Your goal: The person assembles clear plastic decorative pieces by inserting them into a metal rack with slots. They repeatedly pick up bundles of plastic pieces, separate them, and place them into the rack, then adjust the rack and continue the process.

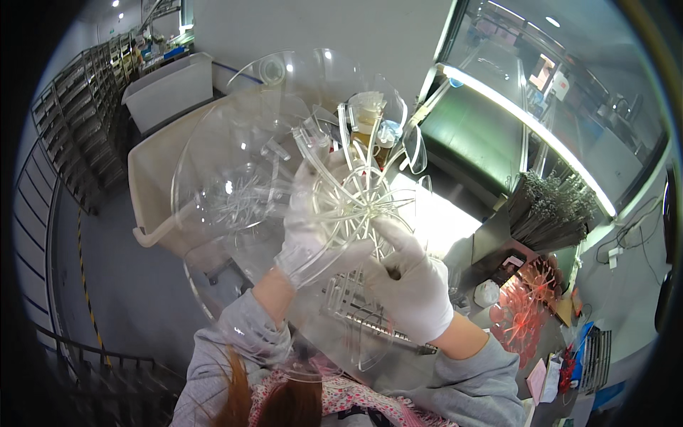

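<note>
In front of me is a clear plastic moulded cluster (359, 199), its many thin curved runners spreading from a centre like spokes. My left hand (309, 220), in a white glove, is closed around the runners on the left side. My right hand (413, 288), also gloved in white, has its fingers bent in on the runners just below the centre; its fingertips are partly hidden. Large clear curved sheet-like shapes (213, 156) surround the cluster to the left and above. Whether they join the runners I cannot tell.
A cream bin (146, 203) stands at left, with a white tub (171, 92) behind it. A green conveyor belt (469, 135) lies beyond a lit tube (533, 128). To the right are a bundle of thin dark stems (548, 213) and red branching pieces (523, 313). Racks (85, 114) stand far left.
</note>
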`<action>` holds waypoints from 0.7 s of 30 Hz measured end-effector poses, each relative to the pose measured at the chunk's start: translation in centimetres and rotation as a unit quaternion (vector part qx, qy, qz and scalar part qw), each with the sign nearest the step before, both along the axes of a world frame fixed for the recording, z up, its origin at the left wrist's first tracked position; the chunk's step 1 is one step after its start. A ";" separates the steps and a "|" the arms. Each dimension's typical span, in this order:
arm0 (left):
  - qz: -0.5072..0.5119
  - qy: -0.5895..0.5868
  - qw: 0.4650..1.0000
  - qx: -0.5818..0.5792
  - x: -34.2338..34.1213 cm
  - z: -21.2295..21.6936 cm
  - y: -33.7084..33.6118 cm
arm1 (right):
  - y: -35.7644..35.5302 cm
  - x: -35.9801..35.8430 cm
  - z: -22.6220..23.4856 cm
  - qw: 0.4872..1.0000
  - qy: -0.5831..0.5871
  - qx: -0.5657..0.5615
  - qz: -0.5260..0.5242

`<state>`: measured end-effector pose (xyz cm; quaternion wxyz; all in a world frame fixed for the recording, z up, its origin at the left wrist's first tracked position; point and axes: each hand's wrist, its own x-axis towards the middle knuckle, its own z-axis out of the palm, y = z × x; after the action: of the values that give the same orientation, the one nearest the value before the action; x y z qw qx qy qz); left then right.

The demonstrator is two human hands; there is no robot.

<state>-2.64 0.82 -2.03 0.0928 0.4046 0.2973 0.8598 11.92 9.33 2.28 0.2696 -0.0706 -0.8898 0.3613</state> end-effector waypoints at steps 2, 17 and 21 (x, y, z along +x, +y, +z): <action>-0.002 0.071 0.997 0.001 0.3 0.3 -0.5 | -0.4 1.1 0.2 0.997 0.041 0.050 0.029; -0.321 0.120 0.935 0.090 4.5 2.0 4.9 | -2.5 6.3 -1.1 0.938 0.096 0.331 -0.049; -0.417 0.088 0.904 -0.008 4.3 1.6 6.1 | -0.5 10.9 2.8 0.950 -0.013 0.313 0.015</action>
<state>1.65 6.89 -0.46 0.4200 0.5648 0.1148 0.7010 22.80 8.85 5.12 0.2608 0.0262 -0.9627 0.0677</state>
